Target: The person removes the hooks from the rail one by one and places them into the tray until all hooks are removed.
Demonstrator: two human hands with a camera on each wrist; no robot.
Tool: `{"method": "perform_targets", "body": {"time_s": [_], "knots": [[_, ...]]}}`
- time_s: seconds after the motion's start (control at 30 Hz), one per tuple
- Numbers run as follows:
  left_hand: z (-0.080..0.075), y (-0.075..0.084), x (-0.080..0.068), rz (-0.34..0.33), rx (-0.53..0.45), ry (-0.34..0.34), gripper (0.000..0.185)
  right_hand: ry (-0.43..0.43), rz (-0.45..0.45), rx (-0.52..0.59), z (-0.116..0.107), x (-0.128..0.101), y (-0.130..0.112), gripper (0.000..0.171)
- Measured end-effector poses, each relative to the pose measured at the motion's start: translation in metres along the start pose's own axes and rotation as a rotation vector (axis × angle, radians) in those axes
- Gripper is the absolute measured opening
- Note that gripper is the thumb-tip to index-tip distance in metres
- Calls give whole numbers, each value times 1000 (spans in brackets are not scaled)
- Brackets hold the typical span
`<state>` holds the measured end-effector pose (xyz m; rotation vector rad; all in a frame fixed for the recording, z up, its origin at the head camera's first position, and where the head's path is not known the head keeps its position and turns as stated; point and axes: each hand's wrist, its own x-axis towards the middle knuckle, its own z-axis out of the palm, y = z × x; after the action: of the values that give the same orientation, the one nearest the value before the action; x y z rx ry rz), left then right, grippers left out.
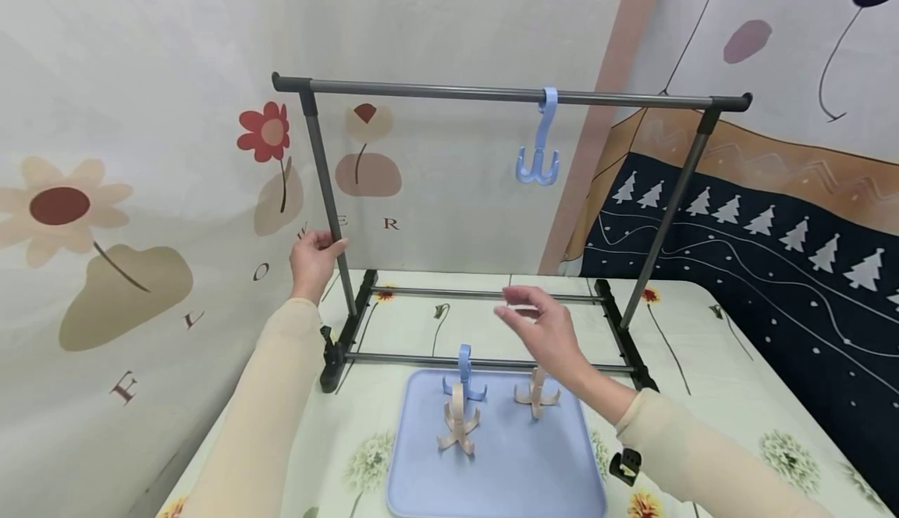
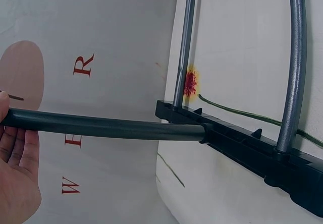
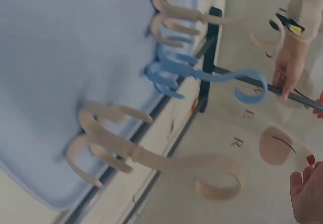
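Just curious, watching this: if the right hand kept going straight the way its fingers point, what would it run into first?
The right hand points left and slightly away, above the tray. Its line seems to lead to the rack's left post, which the left hand grips. Depth is unclear; it might pass in front.

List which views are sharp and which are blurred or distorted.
Head view: evenly lit, sharp, but wide-angle bending bows the rack's top bar. Left wrist view: crisp on the rack post that the left hand holds, with dim corners. Right wrist view: soft with motion blur, smearing the beige hook, the blue hook and the tray; right hand at the edge.
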<state>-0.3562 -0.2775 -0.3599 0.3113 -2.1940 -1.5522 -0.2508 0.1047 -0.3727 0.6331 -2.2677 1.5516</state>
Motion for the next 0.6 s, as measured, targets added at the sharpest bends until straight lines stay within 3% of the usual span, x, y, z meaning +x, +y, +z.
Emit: {"method": "perform_targets", "body": {"time_s": [0.6], "knots": [[0, -1, 0, 13, 8, 3, 38, 236, -33, -41, -41, 66, -32, 35]]}}
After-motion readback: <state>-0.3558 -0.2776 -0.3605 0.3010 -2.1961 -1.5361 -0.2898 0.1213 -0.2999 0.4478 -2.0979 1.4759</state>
